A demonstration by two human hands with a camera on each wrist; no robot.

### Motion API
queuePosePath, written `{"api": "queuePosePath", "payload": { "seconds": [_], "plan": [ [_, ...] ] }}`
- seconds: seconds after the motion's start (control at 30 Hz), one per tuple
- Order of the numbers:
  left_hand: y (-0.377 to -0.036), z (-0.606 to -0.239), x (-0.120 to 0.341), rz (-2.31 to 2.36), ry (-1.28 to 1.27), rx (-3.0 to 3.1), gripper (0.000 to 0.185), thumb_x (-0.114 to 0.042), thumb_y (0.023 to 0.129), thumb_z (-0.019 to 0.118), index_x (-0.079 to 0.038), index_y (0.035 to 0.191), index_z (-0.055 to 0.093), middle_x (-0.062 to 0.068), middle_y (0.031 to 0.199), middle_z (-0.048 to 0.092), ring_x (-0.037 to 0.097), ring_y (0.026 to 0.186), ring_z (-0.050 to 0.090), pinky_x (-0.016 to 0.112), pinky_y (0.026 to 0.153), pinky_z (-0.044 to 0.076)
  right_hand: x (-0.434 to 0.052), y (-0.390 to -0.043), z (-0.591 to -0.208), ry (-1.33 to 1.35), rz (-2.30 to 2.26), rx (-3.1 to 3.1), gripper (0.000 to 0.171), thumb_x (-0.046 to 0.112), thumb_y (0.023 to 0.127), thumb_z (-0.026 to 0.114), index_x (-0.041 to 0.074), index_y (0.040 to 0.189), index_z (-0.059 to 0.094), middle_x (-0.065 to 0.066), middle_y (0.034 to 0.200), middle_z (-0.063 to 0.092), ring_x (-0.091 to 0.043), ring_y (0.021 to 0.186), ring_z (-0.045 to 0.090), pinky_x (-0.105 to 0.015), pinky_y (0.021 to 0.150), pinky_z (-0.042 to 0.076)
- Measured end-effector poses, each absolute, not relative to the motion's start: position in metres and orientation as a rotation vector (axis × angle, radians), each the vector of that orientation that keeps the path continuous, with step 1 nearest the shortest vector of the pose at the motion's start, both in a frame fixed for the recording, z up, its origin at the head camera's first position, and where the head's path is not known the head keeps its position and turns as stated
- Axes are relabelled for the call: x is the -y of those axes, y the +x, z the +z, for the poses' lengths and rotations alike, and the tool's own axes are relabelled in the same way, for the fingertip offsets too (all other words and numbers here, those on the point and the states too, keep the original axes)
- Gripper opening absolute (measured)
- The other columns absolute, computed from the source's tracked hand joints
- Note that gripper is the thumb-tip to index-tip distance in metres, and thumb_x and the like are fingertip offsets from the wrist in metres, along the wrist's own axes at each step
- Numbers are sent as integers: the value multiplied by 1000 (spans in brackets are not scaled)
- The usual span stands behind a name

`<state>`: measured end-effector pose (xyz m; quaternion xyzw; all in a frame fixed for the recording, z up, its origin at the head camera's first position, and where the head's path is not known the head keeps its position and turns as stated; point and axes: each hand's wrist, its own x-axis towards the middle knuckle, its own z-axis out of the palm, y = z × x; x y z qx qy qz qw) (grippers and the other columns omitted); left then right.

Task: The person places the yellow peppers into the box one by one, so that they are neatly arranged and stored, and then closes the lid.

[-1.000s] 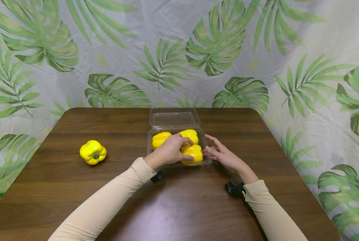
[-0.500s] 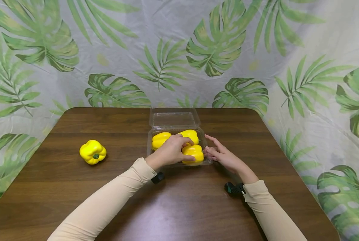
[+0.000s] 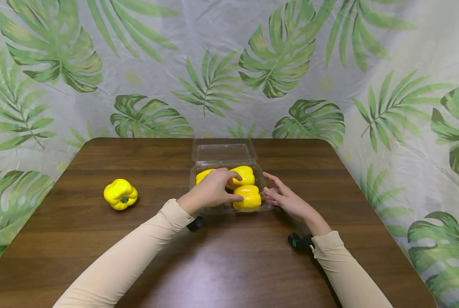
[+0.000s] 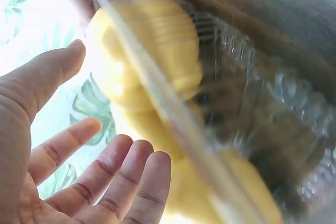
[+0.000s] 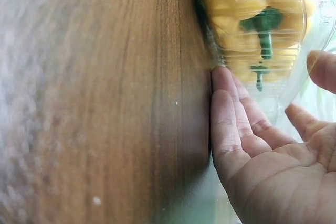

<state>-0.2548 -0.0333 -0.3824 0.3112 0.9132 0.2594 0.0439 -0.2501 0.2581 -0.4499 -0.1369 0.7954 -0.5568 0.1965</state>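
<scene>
Fingers of the left hand (image 3: pixel 211 191) are loosely spread and hover over the yellow peppers in the clear clamshell container (image 3: pixel 229 208), the thumb tip at the side of the front pepper (image 3: pixel 247 197) without curling round it; the left wrist view shows these fingers (image 4: pixel 113 179) apart with nothing between them. The right hand (image 3: pixel 287 199) lies with straight fingers flat along the container's right wall, seemingly to steady the light plastic so it does not slide on the table (image 3: pixel 98 239). Two more peppers sit at the back of the tray, the left one (image 3: pixel 202 175) mostly covered by the hand, the right one (image 3: pixel 245 173) clearer. The lid (image 3: pixel 223 150) lies folded back behind. A fourth pepper (image 3: pixel 120 194) rests well apart on the left. Whether the thumb truly touches the front pepper is hard to tell, and both wrist views are blurred.
</scene>
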Motion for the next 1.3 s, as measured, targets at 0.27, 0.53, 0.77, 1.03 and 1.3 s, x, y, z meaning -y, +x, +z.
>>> {"api": "queuePosePath", "payload": {
  "seconds": [0.27,0.53,0.77,1.03,1.3],
  "plan": [
    [-259,-369,56,792,962,-2822,59,-38,90,88,-9,137,70,15,120,74,29,108,69,44,94,58,-258,-251,-451,-390,-1565,-2237,71,37,116,48,25,174,8,-33,158,46,-47,148,51,-59,122,42],
    [-260,-349,89,838,793,-2869,62,-41,89,89,-14,140,69,15,127,71,34,115,67,49,98,56,-258,-251,-451,-394,-1561,-2240,72,36,116,48,24,174,8,-33,158,46,-47,148,50,-60,123,41],
    [-256,-343,130,923,687,-2888,64,-36,89,89,-16,144,65,15,130,66,38,121,62,53,105,52,-259,-250,-451,-380,-1561,-2235,72,38,115,49,25,174,9,-31,158,46,-45,148,51,-58,123,42],
    [-250,-339,188,931,501,-2948,68,-44,94,84,-16,151,60,21,151,61,44,139,56,64,114,45,-259,-251,-451,-380,-1561,-2227,71,37,116,48,26,174,8,-32,158,47,-45,149,51,-59,123,41],
    [-240,-339,255,803,409,-2976,84,-50,93,83,-16,162,47,25,166,44,53,149,42,75,114,37,-259,-250,-450,-383,-1557,-2228,73,38,115,49,25,174,7,-32,158,47,-45,149,50,-59,124,40]
  ]
}}
